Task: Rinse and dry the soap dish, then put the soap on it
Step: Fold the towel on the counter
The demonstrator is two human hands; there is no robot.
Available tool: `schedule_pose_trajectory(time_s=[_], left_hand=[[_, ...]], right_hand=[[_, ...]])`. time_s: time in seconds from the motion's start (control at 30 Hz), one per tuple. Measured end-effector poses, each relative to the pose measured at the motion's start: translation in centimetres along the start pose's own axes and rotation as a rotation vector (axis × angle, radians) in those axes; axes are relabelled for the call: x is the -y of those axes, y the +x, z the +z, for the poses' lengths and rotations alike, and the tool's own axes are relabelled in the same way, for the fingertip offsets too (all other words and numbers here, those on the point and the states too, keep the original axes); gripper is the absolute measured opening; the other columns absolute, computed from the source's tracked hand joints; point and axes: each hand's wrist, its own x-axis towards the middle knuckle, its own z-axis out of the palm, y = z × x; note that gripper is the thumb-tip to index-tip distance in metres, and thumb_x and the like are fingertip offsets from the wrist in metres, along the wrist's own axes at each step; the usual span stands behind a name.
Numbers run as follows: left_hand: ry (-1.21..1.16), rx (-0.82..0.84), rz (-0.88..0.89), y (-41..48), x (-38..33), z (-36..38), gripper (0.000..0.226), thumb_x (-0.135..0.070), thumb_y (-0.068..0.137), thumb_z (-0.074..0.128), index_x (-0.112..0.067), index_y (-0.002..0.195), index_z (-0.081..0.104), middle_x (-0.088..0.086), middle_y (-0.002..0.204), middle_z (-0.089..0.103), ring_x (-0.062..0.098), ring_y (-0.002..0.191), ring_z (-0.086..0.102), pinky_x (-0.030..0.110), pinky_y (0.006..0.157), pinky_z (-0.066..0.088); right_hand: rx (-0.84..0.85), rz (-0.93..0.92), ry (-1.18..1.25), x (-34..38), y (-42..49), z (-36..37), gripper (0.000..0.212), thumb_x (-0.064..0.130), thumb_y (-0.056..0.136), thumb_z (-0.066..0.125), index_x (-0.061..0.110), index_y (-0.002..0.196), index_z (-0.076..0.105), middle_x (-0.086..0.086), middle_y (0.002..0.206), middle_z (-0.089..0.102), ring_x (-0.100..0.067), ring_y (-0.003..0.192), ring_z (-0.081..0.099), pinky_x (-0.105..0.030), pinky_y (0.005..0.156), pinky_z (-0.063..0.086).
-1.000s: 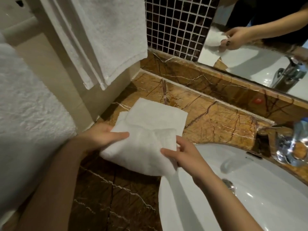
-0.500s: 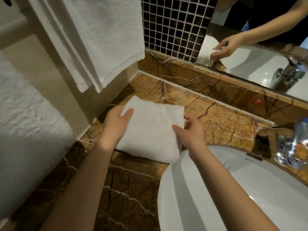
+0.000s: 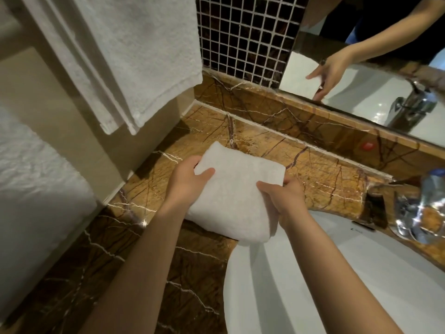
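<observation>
— What do we hold?
— Beside the sink [image 3: 313, 285], our left hand [image 3: 185, 182] and right hand [image 3: 286, 201] grip a folded white towel [image 3: 233, 198], fingers curled round its edges, over the table [image 3: 325, 174].
— The soap dish?
— We cannot tell where.

The brown, veined marble counter [image 3: 313, 169] has a white basin [image 3: 313, 285] sunk into its near right. A folded white towel [image 3: 236, 198] lies at the middle and a clear plastic bottle [image 3: 431, 206] at the far right.
</observation>
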Motion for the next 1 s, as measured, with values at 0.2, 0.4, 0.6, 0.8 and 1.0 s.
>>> schedule_pose_trajectory(time_s=[0.2,0.4,0.6,0.8,1.0], left_hand=[[-0.051,-0.165,0.129,-1.4,-1.6,-1.8,0.012,-0.033,0.089,0.055,-0.023,0.091,0.063,-0.015,0.08,0.061,0.001,0.074,0.055,0.019,0.056,0.035],[0.27,-0.077,-0.09,-2.1,1.1,-2.9,0.039,-0.036,0.096,0.042,-0.013,0.125,0.052,0.012,0.124,0.057,0.031,0.114,0.05,0.04,0.091,0.041],[0.206,-0.151,-0.081,-1.6,1.4,-2.1,0.039,-0.035,0.096,0.042,-0.011,0.126,0.052,0.014,0.127,0.055,0.028,0.111,0.047,0.038,0.088,0.037],[-0.011,-0.128,0.017,-1.3,1.2,-1.0,0.039,-0.027,0.096,0.046,-0.011,0.132,0.049,0.007,0.131,0.054,0.011,0.105,0.044,0.028,0.084,0.034],[0.083,-0.104,0.001,-1.2,2.1,-1.5,0.042,-0.031,0.097,0.042,-0.01,0.134,0.047,0.01,0.134,0.052,0.026,0.121,0.048,0.036,0.092,0.038]], right_hand=[[-0.034,-0.193,0.096,0.0,-1.7,0.8,0.039,0.022,0.079,0.068,0.021,0.113,0.049,0.007,0.099,0.062,-0.012,0.086,0.061,-0.031,0.063,0.049],[0.084,-0.159,-0.355,-1.1,-2.1,2.6,0.058,0.03,0.081,0.066,0.018,0.133,0.044,-0.003,0.126,0.058,-0.025,0.112,0.056,-0.044,0.086,0.05],[0.022,-0.225,-0.363,-1.8,-2.2,2.1,0.061,0.028,0.081,0.067,0.017,0.135,0.041,-0.004,0.132,0.055,-0.025,0.115,0.054,-0.041,0.084,0.05],[-0.079,-0.307,-0.261,-2.3,-2.1,1.5,0.052,0.014,0.081,0.066,0.018,0.128,0.045,-0.003,0.116,0.06,-0.016,0.091,0.054,-0.029,0.065,0.038],[-0.072,-0.33,-0.277,-2.7,-2.4,1.9,0.055,0.016,0.083,0.066,0.016,0.132,0.042,-0.004,0.124,0.058,-0.024,0.11,0.056,-0.031,0.075,0.04]])
